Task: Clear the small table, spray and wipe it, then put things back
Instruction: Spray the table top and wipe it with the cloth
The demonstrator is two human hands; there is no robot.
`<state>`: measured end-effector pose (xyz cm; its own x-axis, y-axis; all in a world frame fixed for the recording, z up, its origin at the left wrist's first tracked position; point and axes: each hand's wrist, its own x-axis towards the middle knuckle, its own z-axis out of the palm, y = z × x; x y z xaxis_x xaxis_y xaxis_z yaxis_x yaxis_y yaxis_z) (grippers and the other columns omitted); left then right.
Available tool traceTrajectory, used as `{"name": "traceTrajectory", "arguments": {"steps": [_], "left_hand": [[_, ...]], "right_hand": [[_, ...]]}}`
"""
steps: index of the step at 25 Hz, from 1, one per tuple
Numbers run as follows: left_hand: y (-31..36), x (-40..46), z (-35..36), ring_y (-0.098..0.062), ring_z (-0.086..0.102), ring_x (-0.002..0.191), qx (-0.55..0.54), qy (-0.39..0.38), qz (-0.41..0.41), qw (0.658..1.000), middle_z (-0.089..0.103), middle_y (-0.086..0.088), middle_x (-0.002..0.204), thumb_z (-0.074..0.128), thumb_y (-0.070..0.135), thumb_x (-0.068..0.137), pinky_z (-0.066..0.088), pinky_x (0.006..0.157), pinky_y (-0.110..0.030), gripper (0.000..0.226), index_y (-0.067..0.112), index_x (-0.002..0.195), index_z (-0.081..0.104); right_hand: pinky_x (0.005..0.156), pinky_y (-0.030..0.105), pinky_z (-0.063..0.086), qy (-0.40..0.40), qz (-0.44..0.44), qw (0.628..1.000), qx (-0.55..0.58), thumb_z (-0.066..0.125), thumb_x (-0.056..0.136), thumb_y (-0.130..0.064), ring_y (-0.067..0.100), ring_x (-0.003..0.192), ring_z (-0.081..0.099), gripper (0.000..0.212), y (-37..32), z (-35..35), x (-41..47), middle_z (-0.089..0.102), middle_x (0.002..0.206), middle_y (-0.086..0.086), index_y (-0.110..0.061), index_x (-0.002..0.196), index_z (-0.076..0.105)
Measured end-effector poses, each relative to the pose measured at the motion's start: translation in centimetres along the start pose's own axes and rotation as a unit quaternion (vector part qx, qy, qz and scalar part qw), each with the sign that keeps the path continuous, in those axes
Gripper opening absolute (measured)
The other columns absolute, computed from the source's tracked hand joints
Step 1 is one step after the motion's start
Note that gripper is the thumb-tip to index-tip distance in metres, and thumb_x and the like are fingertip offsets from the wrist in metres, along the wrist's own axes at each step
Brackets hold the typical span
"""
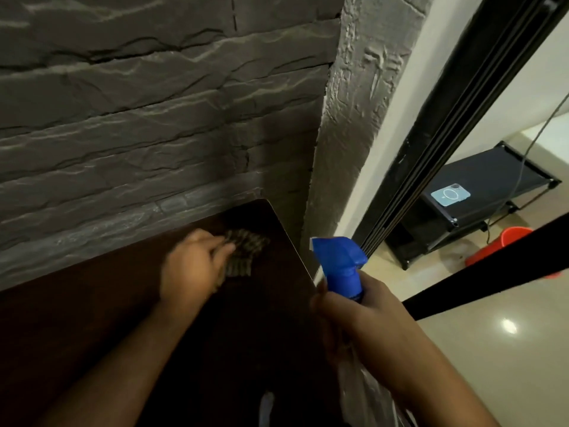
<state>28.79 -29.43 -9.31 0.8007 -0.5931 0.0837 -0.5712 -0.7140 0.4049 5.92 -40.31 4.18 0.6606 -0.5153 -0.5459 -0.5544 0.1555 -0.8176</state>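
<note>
The small table [92,303] has a dark brown top and stands against a grey stone wall. My left hand [191,266] grips a striped grey cloth [244,252] and presses it on the table's far right corner; the hand is blurred. My right hand [354,315] holds a clear spray bottle with a blue trigger head [341,263] beside the table's right edge, nozzle pointing left. The bottle's clear body [363,389] shows below that hand.
The grey stone wall [138,118] runs behind the table. To the right, a black sliding door frame [431,167] opens onto a tiled floor with a low black rack [480,192] bearing a phone [450,195], and an orange bucket [505,245].
</note>
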Motion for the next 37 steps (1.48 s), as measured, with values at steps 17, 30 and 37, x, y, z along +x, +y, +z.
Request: {"name": "traceTrajectory", "arguments": {"steps": [17,30,37], "left_hand": [[-0.9,0.2,-1.3,-0.023,0.06,0.09,0.037,0.02,-0.056,0.998,0.06,-0.004,0.104,0.052,0.042,0.094,0.043,0.072,-0.032,0.03,0.019,0.105,0.069],[-2.7,-7.2,-3.2,-0.023,0.063,0.084,0.046,0.037,-0.102,0.993,0.065,-0.002,0.096,0.058,0.045,0.089,0.048,0.071,-0.031,0.028,0.022,0.097,0.073],[-4.7,-21.5,-5.4,-0.023,0.065,0.081,0.06,0.038,-0.087,0.994,0.068,0.0,0.093,0.053,0.049,0.088,0.051,0.068,-0.032,0.035,0.022,0.094,0.075]], "right_hand": [[0.067,0.044,0.058,-0.025,-0.051,0.997,-0.045,0.068,0.075,-0.033,0.027,0.063,0.067,0.024,-0.6,4.4,-1.3,0.071,0.074,0.01,-0.024,0.096,0.06],[0.069,0.042,0.057,-0.07,-0.072,0.993,-0.058,0.065,0.08,-0.027,0.02,0.062,0.062,0.021,2.0,4.1,-6.1,0.065,0.074,0.01,-0.022,0.098,0.057],[0.071,0.052,0.057,-0.083,-0.078,0.991,-0.074,0.066,0.076,-0.03,0.024,0.061,0.063,0.024,3.7,2.0,-9.8,0.064,0.073,0.009,-0.02,0.096,0.057]]}}
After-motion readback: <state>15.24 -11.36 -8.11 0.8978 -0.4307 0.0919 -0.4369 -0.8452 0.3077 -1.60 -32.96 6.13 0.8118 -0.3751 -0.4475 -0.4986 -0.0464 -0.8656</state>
